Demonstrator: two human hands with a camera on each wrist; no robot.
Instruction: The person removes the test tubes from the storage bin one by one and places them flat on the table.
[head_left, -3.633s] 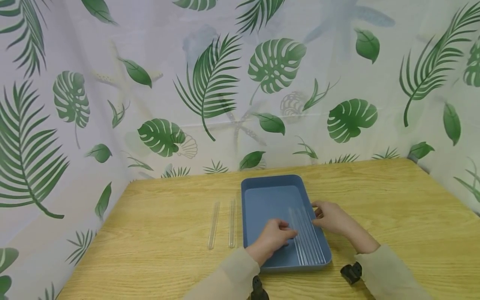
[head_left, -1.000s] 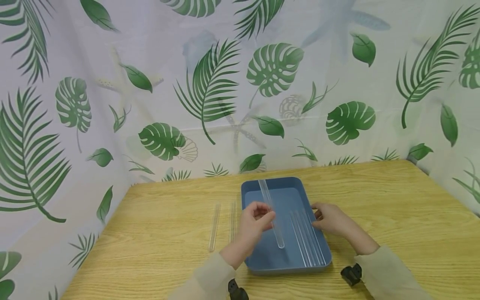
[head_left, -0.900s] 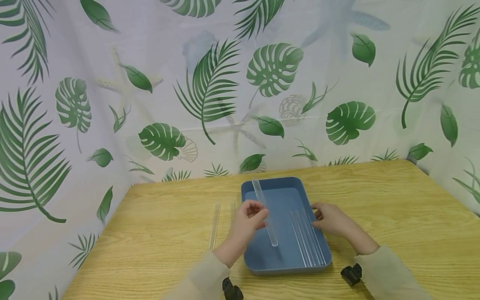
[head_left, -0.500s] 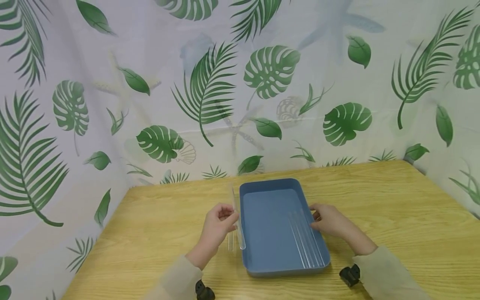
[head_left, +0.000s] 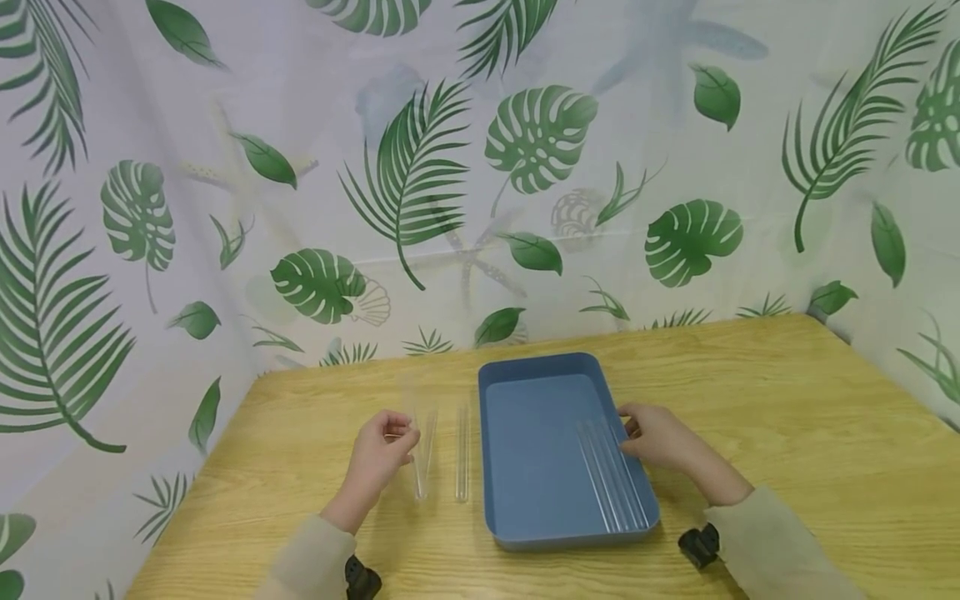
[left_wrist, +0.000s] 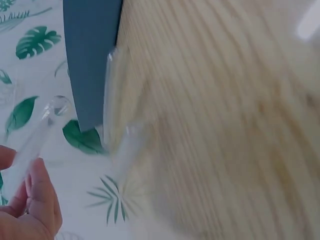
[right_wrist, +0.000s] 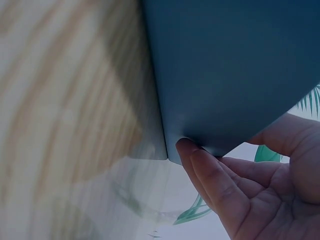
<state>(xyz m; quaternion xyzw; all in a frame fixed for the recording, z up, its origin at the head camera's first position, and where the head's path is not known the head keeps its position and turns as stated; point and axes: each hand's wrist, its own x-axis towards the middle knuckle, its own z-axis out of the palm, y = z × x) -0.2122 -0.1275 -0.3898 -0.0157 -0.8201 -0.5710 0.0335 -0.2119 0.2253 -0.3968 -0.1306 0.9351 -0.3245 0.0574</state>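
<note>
My left hand [head_left: 375, 458] pinches a clear test tube [head_left: 420, 482] between thumb and fingers, left of the tray; its rounded end points towards me. Right behind that tube, another clear tube [head_left: 431, 429] lies on the table, partly covered. A further tube [head_left: 462, 467] lies parallel to the tray's left side. In the left wrist view the held tube [left_wrist: 35, 137] stands out against the patterned cloth. My right hand [head_left: 660, 437] grips the right wall of the blue tray [head_left: 532, 467], fingers [right_wrist: 215, 175] against its outer face and thumb at the rim. Several clear tubes [head_left: 615, 487] lie along the tray's right side.
The wood-grain table [head_left: 300, 500] extends on both sides of the tray. A white cloth [head_left: 315, 208] printed with green leaves hangs behind and beside the table. Each wrist carries a small black camera mount [head_left: 699, 546].
My left hand has taken a tube out of the tray's row and carried it leftward over the tray's edge to the tubes on the table. The right hand stays at the tray's wall.
</note>
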